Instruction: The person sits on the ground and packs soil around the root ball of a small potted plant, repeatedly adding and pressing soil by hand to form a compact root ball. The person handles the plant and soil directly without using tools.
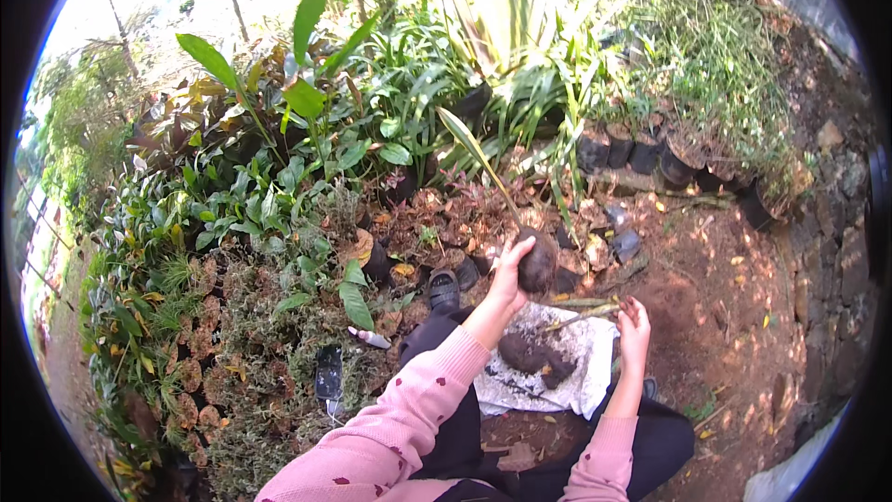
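Observation:
My left hand (512, 275) is closed around a dark brown, fibrous root ball (537, 261), and one long green leaf (474, 143) on a thin stem rises from its top. To the right and a little lower, my right hand (633, 324) has its fingertips at the end of some thin yellowish-green stalks (582, 314). Those stalks lie across the upper part of a white sheet (592, 362) spread between my legs. Clumps of dark soil (529, 355) and loose crumbs are on the sheet, below my left hand.
Dense potted plants (258, 202) fill the left side and the far side. A phone (328, 373) with a white cable and a small white tube (369, 337) lie at left. Black plant bags (641, 157) line the upper right, and a stone wall (836, 244) runs along the right.

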Demonstrator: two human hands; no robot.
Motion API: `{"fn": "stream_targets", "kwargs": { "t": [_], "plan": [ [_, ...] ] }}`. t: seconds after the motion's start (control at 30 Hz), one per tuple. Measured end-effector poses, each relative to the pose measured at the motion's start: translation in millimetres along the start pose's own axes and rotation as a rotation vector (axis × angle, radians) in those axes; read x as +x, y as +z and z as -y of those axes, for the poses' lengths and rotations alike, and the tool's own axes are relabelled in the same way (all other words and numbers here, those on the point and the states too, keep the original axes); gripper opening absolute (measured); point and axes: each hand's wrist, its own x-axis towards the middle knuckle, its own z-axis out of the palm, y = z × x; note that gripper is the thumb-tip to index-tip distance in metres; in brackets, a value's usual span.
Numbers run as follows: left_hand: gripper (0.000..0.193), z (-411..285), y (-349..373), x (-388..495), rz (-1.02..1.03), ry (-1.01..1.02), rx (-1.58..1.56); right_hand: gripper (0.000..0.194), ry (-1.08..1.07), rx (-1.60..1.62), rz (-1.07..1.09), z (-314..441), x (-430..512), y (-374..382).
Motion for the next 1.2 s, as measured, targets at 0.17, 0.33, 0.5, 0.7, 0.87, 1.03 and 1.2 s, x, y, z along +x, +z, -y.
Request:
{"fn": "stream_targets", "kwargs": {
  "t": [0.17,0.33,0.5,0.7,0.87,1.03,1.2],
  "plan": [
    [0.041,1,-9,4,-0.111,-0.021,0.051,0.038,0.127,-0.095,-0.016,-73,13,-18],
    [0.023,5,-31,15,-0.141,-0.104,0.054,0.044,0.229,-0.328,-0.017,-186,-2,-18],
    [0.024,28,-14,38,-0.144,-0.273,0.074,0.056,0.387,-0.544,0.017,-291,-44,-6],
    [0.032,53,-8,63,-0.17,-0.181,0.154,0.069,0.529,-0.624,0.057,-329,-69,8],
    [0.039,67,20,59,-0.152,-0.258,0.134,0.072,0.574,-0.497,-0.111,-378,-60,3],
    [0.042,58,18,52,-0.138,-0.28,0.188,0.058,0.919,0.032,-0.515,-376,-66,35],
    [0.041,54,20,55,-0.201,-0.276,0.216,0.04,1.277,0.641,-0.796,-391,-44,40]
  ]
}}
